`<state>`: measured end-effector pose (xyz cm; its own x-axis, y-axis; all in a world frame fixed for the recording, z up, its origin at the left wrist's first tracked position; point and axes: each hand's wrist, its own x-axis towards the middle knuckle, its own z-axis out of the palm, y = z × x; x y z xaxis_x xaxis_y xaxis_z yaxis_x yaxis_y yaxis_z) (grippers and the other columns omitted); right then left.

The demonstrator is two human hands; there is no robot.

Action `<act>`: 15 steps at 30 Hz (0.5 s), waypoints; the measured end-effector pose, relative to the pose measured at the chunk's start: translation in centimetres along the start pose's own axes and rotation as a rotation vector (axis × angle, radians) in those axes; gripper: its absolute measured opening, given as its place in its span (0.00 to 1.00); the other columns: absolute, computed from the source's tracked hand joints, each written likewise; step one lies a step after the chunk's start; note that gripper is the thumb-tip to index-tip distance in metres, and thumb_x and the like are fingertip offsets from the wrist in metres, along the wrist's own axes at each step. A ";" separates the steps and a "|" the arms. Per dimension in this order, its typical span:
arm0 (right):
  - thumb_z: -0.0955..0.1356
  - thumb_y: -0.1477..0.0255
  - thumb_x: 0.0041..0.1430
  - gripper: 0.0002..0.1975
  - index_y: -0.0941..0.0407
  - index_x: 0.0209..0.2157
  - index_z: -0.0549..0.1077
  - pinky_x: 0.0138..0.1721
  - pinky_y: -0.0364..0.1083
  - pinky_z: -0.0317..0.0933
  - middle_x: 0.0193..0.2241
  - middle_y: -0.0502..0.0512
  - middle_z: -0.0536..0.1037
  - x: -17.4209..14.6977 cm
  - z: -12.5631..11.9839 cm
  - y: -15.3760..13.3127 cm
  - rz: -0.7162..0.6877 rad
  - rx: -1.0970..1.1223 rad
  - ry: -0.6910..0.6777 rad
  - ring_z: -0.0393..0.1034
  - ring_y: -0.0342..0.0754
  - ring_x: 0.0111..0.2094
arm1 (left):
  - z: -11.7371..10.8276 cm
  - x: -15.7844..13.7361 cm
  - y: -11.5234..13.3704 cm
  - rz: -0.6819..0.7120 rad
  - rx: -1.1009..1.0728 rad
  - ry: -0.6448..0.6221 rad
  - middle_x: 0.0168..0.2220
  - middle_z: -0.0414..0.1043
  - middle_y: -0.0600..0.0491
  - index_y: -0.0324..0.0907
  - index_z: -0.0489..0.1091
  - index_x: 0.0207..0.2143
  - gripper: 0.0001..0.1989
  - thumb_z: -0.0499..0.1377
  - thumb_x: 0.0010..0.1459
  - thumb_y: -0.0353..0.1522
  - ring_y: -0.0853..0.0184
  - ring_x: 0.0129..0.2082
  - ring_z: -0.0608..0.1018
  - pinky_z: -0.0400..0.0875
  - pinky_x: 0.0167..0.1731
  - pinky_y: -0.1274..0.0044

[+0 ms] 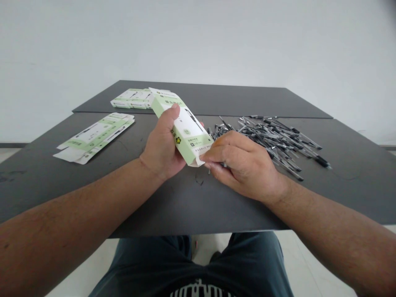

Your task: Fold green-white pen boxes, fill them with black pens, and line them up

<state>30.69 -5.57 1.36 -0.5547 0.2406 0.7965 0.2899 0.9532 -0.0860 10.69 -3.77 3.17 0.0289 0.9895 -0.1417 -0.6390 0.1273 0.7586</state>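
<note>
My left hand point(165, 142) is wrapped round a green and white pen box point(189, 124), its thumb lying on the printed face. The box is folded into shape and held tilted above the table, its near end towards me. At that near end my right hand point(244, 163) pinches the end flap point(199, 159) between thumb and fingers. A loose flap stands out at the box's far end. Whatever is inside the box is hidden. Behind my right hand lies a heap of black and clear pens point(278, 138).
A flattened green and white carton point(99, 136) lies on the left of the dark grey table point(173, 206). Several closed boxes point(131, 98) sit side by side at the back left. A seam crosses the table, and a white wall stands behind it.
</note>
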 end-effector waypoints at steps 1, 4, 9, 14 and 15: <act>0.74 0.77 0.76 0.10 0.50 0.52 0.82 0.48 0.50 0.79 0.44 0.55 0.86 0.0 0.1 0.0 0.004 -0.009 0.005 0.83 0.52 0.46 | 0.0 0.0 0.0 0.004 -0.005 -0.001 0.46 0.89 0.45 0.51 0.80 0.55 0.23 0.73 0.60 0.47 0.40 0.62 0.85 0.80 0.60 0.59; 0.73 0.80 0.75 0.14 0.49 0.55 0.81 0.46 0.49 0.78 0.42 0.52 0.85 -0.1 0.2 -0.1 0.004 -0.032 0.014 0.82 0.50 0.43 | 0.0 0.1 -0.1 0.022 -0.002 0.003 0.46 0.89 0.45 0.50 0.80 0.52 0.20 0.73 0.60 0.46 0.40 0.63 0.84 0.80 0.61 0.59; 0.74 0.80 0.73 0.18 0.47 0.58 0.83 0.38 0.46 0.73 0.42 0.51 0.81 -0.6 0.3 -0.2 0.008 -0.030 -0.011 0.79 0.48 0.39 | 0.2 0.2 -0.1 0.033 0.007 0.010 0.41 0.86 0.46 0.49 0.78 0.47 0.13 0.69 0.66 0.46 0.41 0.62 0.85 0.80 0.61 0.58; 0.73 0.77 0.74 0.15 0.47 0.57 0.84 0.35 0.46 0.72 0.41 0.52 0.82 -0.6 0.2 -0.3 0.030 -0.030 -0.036 0.78 0.48 0.37 | 0.2 0.0 -0.1 0.034 0.001 0.016 0.43 0.88 0.45 0.49 0.80 0.48 0.15 0.71 0.64 0.45 0.40 0.63 0.85 0.80 0.61 0.58; 0.73 0.78 0.74 0.15 0.48 0.56 0.84 0.35 0.46 0.73 0.41 0.52 0.82 -0.5 0.2 -0.4 0.027 -0.034 -0.037 0.79 0.48 0.37 | 0.3 -0.1 -0.1 0.031 0.002 0.014 0.44 0.88 0.45 0.50 0.80 0.49 0.16 0.71 0.63 0.45 0.40 0.62 0.85 0.80 0.61 0.57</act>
<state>30.75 -6.03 0.88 -0.5749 0.2731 0.7713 0.3311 0.9397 -0.0860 10.95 -3.85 3.26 -0.0016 0.9920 -0.1266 -0.6377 0.0965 0.7642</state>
